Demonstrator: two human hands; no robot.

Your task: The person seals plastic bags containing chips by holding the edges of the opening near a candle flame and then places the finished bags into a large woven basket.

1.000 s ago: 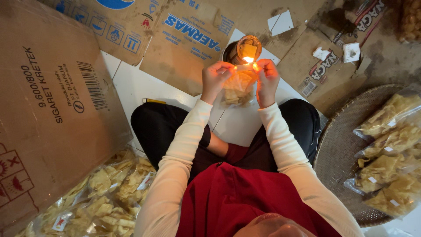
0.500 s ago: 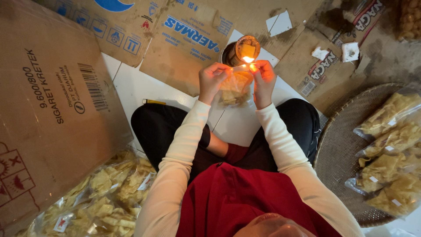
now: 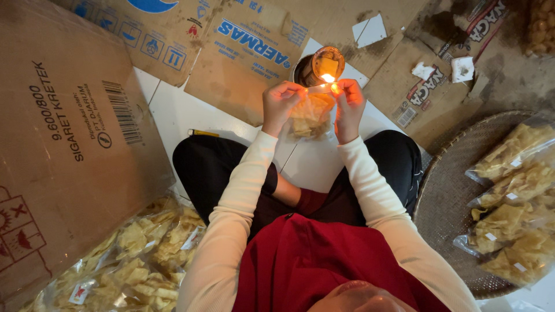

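A big cardboard box [image 3: 63, 144] stands at the person's left, and flattened cardboard sheets [image 3: 243, 52] cover the floor ahead, with bare white floor tiles [image 3: 173, 110] showing between them; a round woven tray [image 3: 445, 202] at the right carries several clear bags of pale crackers [image 3: 509, 190], and a heap of similar filled bags [image 3: 133, 260] lies at the lower left beside the box. The person sits cross-legged in black trousers, arms in cream sleeves stretched forward. Left hand [image 3: 281, 107] and right hand [image 3: 348, 107] are raised close together, each pinching one end of the top edge of a small clear bag of crackers [image 3: 309, 112], which hangs between them just above the floor, its edge held at a small flame [image 3: 328, 78] burning on a round tin lamp [image 3: 324, 63]
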